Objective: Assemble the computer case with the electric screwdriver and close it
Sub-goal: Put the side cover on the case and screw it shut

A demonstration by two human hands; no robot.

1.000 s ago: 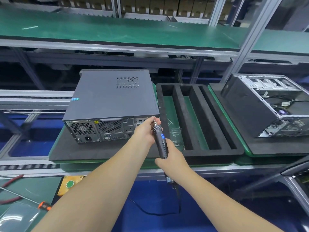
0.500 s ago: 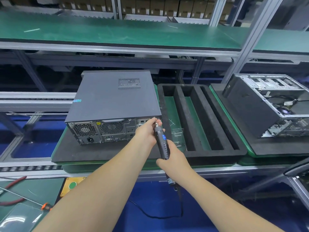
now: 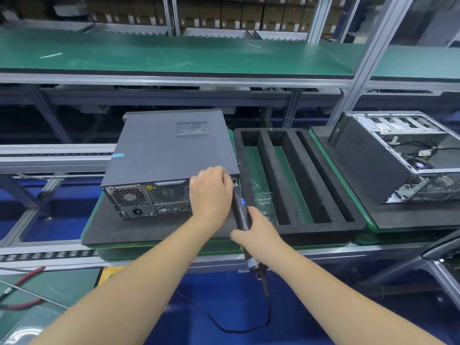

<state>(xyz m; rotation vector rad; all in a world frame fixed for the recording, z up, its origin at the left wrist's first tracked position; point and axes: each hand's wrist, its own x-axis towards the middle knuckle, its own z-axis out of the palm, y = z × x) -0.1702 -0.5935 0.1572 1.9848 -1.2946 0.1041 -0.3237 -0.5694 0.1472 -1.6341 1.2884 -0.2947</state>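
Altogether two computer cases [image 3: 171,155], one electric screwdriver [image 3: 242,215]

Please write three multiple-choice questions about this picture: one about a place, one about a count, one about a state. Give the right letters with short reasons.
1. Where is the tip of the black electric screwdriver?
A. at the rear right corner of the closed dark grey computer case
B. in the foam tray
C. on the shelf

2. How many round fan grilles show on that case's rear panel?
A. one
B. two
C. four

3. The second metal computer case at right is:
A. closed
B. open, interior visible
C. boxed

Answers: A, the tip meets the corner by the left hand; B, two grilles side by side; B, cables and drive bays show.
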